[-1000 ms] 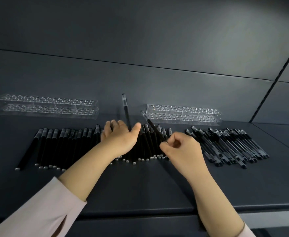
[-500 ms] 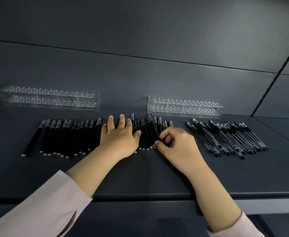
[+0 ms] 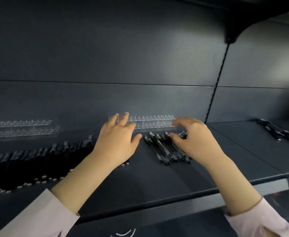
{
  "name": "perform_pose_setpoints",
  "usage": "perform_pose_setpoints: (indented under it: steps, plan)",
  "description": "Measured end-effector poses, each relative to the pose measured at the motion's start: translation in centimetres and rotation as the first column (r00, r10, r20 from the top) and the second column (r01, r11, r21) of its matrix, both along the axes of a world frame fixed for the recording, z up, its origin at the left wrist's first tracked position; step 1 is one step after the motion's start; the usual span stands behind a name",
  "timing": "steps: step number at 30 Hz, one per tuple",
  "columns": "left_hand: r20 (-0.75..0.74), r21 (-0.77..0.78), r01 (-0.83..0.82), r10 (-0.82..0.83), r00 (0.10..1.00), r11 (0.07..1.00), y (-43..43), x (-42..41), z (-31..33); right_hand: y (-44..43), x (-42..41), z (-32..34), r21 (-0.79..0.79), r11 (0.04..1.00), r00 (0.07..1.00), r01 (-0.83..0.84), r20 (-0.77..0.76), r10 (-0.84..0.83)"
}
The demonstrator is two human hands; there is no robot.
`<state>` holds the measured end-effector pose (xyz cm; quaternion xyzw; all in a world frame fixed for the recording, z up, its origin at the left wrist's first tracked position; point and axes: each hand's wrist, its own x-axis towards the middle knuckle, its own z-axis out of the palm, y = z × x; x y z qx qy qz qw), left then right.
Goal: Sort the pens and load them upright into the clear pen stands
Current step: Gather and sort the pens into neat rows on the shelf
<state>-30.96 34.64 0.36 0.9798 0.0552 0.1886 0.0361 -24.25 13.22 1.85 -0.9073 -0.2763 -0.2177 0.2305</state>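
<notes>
A long row of black pens [image 3: 29,165] with silver ends lies side by side on the dark shelf at the left. A smaller heap of black pens [image 3: 164,147] lies in the middle. My left hand [image 3: 119,142] hovers between the two groups, fingers spread, its fingertips in front of the clear pen stand [image 3: 155,122]. My right hand [image 3: 194,139] reaches over the right part of the heap, fingers curled and apart, holding nothing. A second clear pen stand [image 3: 18,129] stands at the far left by the back wall. Both stands look empty.
More black pens [image 3: 278,132] lie on the neighbouring shelf section at the far right. The shelf's front edge [image 3: 174,195] runs below my forearms. A dark back wall rises right behind the stands.
The view has swung to the right. Both hands have left the pen row and moved right and back, toward the middle stand and the heap. Neither hand holds a pen now.
</notes>
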Motion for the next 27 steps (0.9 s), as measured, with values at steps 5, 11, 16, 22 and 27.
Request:
perform_pose_setpoints:
  steps: [5, 11, 16, 22, 27]
  plan:
    - [0.023, -0.022, 0.154, -0.154, 0.988, 0.988, -10.4, 3.4, -0.5, -11.4, 0.6, 0.4, -0.055, 0.990, 0.991, 0.133, -0.017, -0.134]
    - [0.014, -0.059, 0.299, -0.299, 0.954, 0.952, -26.1, 8.2, -1.6, -27.9, 1.4, -0.3, -0.097, 0.955, 0.956, 0.280, -0.062, -0.287]
    - [-0.029, -0.042, 0.375, -0.376, 0.926, 0.926, -37.3, 11.8, -2.6, -39.1, 4.1, -0.4, -0.162, 0.910, 0.911, 0.381, -0.103, -0.399]
    - [-0.145, -0.096, 0.368, -0.379, 0.914, 0.925, -44.6, 19.0, -3.4, -46.1, 11.7, -0.3, -0.183, 0.901, 0.894, 0.394, -0.154, -0.422]
    - [-0.242, -0.206, 0.306, -0.352, 0.904, 0.929, -48.5, 26.9, -4.3, -49.3, 19.5, -1.8, -0.222, 0.905, 0.871, 0.364, -0.262, -0.415]
